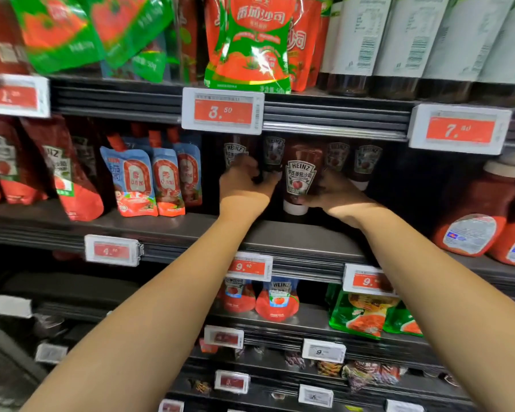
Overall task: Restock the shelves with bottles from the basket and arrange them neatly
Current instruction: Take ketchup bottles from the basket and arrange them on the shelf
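Two bare forearms rise from the bottom of the view toward the middle shelf (280, 233), the left from 7 o'clock, the right from 5 o'clock. Between them, below that shelf's edge, hang red price tags, one reading 9.40 (249, 266), with red squeeze pouches (277, 298) behind it and green packets (366, 316) at 4 o'clock

At the centre, the right hand (336, 197) curls its fingers round the right side of a Heinz ketchup bottle (300, 179), which stands cap-down with its white cap on the shelf board. Just at 9 o'clock of that bottle, the left hand (244, 185) curls its fingers round the lower part of a second Heinz bottle (272, 156) set further back. More bottles of the same kind (366, 162) stand in a row behind, dim in the shelf's shade

Blue stand-up pouches (149, 182) sit at 9 o'clock on the same shelf, and large red bottles (473, 221) at 3 o'clock. Above, a tag marked 3.50 (223, 111) hangs at 12 o'clock, under a red-and-green tomato pouch (250, 43)
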`<state>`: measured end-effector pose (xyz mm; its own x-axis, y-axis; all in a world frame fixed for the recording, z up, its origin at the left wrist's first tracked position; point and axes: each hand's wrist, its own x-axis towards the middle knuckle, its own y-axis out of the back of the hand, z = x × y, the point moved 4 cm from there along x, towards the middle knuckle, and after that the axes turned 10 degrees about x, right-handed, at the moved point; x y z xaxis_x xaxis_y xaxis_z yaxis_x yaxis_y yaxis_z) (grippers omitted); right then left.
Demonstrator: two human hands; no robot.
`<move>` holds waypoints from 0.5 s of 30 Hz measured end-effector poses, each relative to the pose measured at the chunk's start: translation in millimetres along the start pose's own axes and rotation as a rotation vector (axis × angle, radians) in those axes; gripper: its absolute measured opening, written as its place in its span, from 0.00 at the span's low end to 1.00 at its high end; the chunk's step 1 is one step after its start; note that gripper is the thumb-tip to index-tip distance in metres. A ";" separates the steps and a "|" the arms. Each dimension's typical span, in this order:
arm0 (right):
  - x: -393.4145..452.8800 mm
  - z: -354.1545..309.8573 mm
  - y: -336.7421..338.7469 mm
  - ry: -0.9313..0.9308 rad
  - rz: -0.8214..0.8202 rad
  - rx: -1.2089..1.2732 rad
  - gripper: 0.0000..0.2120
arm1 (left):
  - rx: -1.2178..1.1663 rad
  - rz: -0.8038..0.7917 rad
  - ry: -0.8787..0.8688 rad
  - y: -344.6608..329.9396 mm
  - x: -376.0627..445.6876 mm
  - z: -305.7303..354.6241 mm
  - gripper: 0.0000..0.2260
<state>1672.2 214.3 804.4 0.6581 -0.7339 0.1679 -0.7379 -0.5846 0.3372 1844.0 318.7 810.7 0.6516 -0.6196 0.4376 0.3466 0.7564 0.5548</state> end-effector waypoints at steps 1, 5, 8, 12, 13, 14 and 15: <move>4.0 1.8 0.5 -0.010 0.009 0.006 0.35 | 0.071 0.019 0.020 4.1 4.7 -5.9 0.20; 18.8 6.7 1.6 -0.042 0.013 -0.010 0.33 | 0.143 -0.015 0.206 6.8 17.7 -24.1 0.38; 29.1 8.7 -1.0 -0.041 0.047 -0.018 0.33 | 0.126 -0.110 0.226 -4.4 20.1 -29.2 0.45; 45.0 8.1 -5.6 -0.021 0.093 -0.084 0.34 | 0.064 -0.145 0.205 -9.4 33.6 -39.9 0.48; 49.4 8.3 -6.5 -0.022 0.105 -0.092 0.33 | 0.059 -0.134 0.193 -9.2 36.2 -42.6 0.47; 53.7 9.2 -6.7 -0.030 0.126 -0.094 0.33 | 0.056 -0.124 0.178 -9.6 37.9 -44.3 0.46; 57.1 10.4 -7.4 -0.041 0.153 -0.094 0.33 | 0.054 -0.116 0.166 -10.4 39.2 -45.6 0.44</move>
<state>1713.7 173.1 801.8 0.5316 -0.8262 0.1865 -0.8101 -0.4317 0.3966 1896.7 296.2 789.8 0.7133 -0.6552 0.2488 0.3916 0.6670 0.6338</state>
